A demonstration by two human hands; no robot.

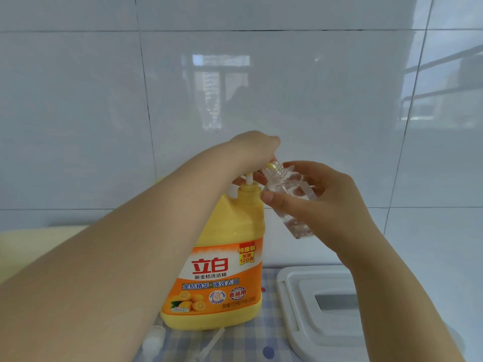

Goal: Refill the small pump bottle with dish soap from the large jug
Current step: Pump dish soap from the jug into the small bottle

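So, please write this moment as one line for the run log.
step: filling | left hand: on jug pump | right hand: holds small bottle, tilted, mouth at nozzle | bottle pump: on table

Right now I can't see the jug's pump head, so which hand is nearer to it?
Left. The left hand presses on the pump head; the right hand holds the small bottle beside it.

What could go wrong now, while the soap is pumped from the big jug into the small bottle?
1. The small bottle is held tilted in the right hand, its narrow neck at the pump nozzle; soap may miss and run down.
2. The left hand presses the pump; the jug has no other support and may shift.
3. The removed pump lies at the jug's base, where drips could land.
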